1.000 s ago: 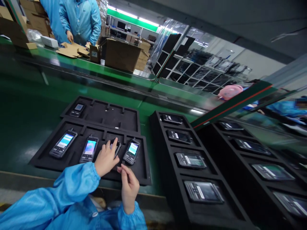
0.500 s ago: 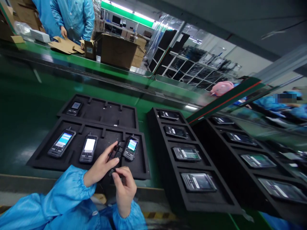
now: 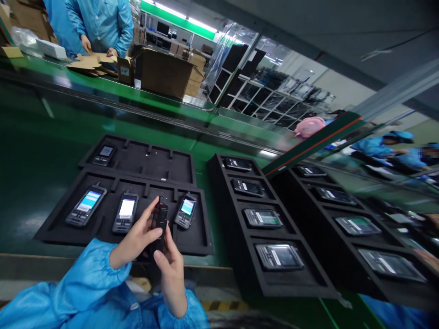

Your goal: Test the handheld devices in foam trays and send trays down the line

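Both hands hold a black handset edge-up over the front of the near foam tray: the left hand pinches its upper part between thumb and forefinger, and the right hand curls fingers and thumb about its lower end. Three more handsets lie in that tray with lit screens, their writing too small to read, and a second foam tray behind it carries one. The tray rests on a green conveyor belt, deeper black trays of handsets stand to its right, and beyond it a person in a blue coat stands at cardboard boxes.
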`<control>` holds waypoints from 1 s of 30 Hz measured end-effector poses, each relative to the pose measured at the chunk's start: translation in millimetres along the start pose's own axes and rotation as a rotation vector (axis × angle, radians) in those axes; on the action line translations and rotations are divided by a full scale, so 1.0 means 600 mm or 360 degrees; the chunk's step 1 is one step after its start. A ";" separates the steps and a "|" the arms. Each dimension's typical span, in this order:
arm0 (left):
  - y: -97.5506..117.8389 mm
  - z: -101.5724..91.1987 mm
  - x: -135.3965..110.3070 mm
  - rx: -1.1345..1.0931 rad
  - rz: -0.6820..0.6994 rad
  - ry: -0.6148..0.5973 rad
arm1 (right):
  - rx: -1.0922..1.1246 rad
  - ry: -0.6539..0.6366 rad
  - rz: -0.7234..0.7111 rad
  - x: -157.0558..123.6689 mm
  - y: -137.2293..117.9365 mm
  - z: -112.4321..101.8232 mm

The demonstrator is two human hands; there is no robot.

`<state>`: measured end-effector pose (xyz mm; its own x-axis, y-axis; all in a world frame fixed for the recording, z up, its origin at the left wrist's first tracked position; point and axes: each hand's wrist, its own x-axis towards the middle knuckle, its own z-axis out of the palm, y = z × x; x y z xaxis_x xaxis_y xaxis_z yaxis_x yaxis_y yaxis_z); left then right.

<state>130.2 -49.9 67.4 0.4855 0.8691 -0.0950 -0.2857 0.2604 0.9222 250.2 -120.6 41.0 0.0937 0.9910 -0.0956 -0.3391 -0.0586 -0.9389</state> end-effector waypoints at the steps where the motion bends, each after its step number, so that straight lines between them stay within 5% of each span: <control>1: -0.001 -0.007 -0.001 -0.0012 -0.0012 -0.0081 | 0.0013 0.0005 0.0009 0.000 -0.001 0.000; 7: -0.016 -0.027 -0.003 0.0033 0.0014 -0.0297 | 0.0100 -0.0033 0.0038 0.000 -0.005 0.001; 30: -0.001 -0.022 0.003 0.0021 0.0073 -0.0304 | -0.0024 0.0066 -0.0036 0.002 -0.010 -0.002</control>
<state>120.4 -43.1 61.6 0.6207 0.7839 0.0190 -0.3008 0.2157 0.9290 253.2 -119.4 46.0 0.1403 0.9862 -0.0875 -0.3223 -0.0381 -0.9459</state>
